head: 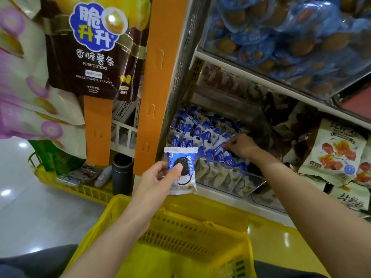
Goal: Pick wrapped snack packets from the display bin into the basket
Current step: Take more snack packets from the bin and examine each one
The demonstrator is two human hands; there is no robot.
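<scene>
The left hand (pixel 154 178) pinched one wrapped snack packet (pixel 189 175), thumb pressed flat across the dark biscuit printed on its blue-and-white front, the other fingers tucked behind it. The packet stood upright in the air, above the far rim of the yellow basket (pixel 190 229), which sat at six o'clock from it, mouth open, with nothing that I could see inside.

At two o'clock from that packet the right hand (pixel 240 145) reached down into the display bin (pixel 230 167), knuckles up, fingers bent in among the heaped packets (pixel 200 133) of the same blue and white. I could not tell whether those fingers had closed on one or only lay against the pile. The bin's clear front wall ran just beside the held packet, at three o'clock from it.

Farther out, at twelve o'clock, an orange strip (pixel 158 77) ran up the shelf end. At eleven o'clock hung a brown bag of potato sticks (pixel 94 47). At one o'clock, on the shelf above, lay blue packs (pixel 281 37) in a clear case. At three o'clock, well apart, lay tan packets printed with red cubes (pixel 333 155). At nine o'clock a second yellow basket (pixel 80 190) stood on the floor with a dark flask (pixel 122 173) upright in it.
</scene>
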